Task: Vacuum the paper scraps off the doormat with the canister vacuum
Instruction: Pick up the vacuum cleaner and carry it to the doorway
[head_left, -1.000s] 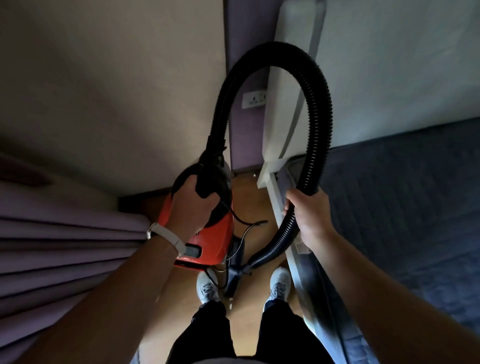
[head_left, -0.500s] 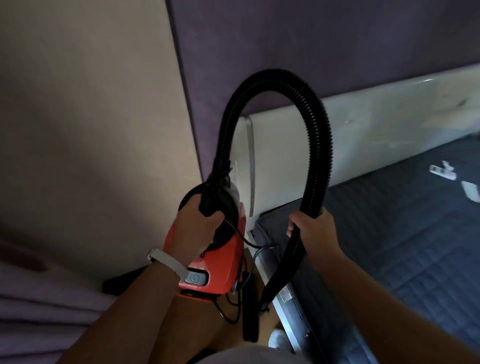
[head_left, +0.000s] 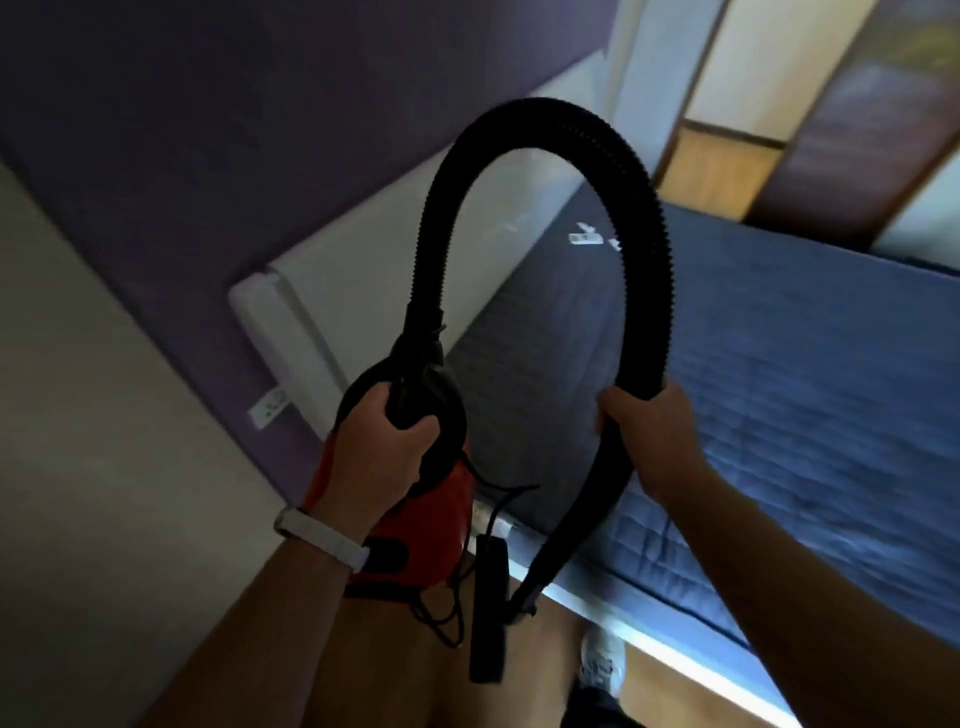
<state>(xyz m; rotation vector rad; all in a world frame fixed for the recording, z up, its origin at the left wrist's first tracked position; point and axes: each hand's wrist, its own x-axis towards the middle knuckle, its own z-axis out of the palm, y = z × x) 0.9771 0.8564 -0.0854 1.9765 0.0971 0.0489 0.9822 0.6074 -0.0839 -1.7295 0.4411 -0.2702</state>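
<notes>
I carry a red and black canister vacuum (head_left: 415, 540) off the floor. My left hand (head_left: 382, 457), with a white wristband, is closed around its black top handle. A black ribbed hose (head_left: 644, 244) arches up from the canister and comes down to my right hand (head_left: 647, 436), which grips it. Below that hand the hose ends in a black nozzle (head_left: 488, 613) that hangs over the wooden floor. A few white paper scraps (head_left: 587, 236) lie on the dark blue quilted surface (head_left: 805, 415) at the right. No doormat shows in this view.
A white bed frame (head_left: 291, 332) stands against the purple wall (head_left: 208, 130), with a wall socket (head_left: 270, 408) beside it. The vacuum's black cord (head_left: 441, 618) dangles under the canister. My white shoe (head_left: 602, 660) stands on the wooden floor by the bed edge. Sliding doors (head_left: 831, 130) are at the top right.
My view has swung to the right and tilted, so more of the blue quilted surface and the far doors show. Both hands keep their grips and carry the vacuum along.
</notes>
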